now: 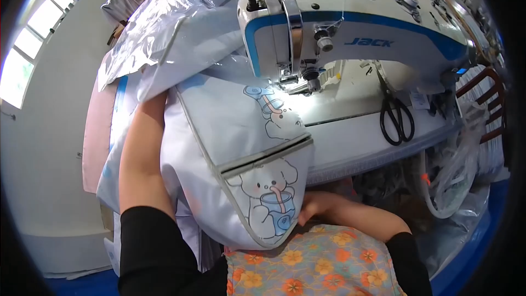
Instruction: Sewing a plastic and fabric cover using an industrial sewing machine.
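A pale fabric piece (pixel 219 115) with grey-bound edges and a dark slit lies across the sewing machine bed and hangs toward my lap. Cartoon puppies with blue cups are printed on it. Its far edge reaches the lit needle area of the white and blue sewing machine (pixel 356 35). My left forearm (pixel 143 153) passes under a fold of the fabric and clear plastic, which hides the hand and its fingers. At the lower right edge of the printed piece, my right hand (pixel 311 208) is closed on the fabric, with its fingertips partly behind it.
Black-handled scissors (pixel 396 118) lie on the table right of the needle. Shiny clear plastic sheeting (pixel 159 27) is heaped at the far left. A clear plastic bag (pixel 455 159) hangs by the right table edge, near a brown wooden chair back (pixel 496 98). A floral apron (pixel 312 260) covers my lap.
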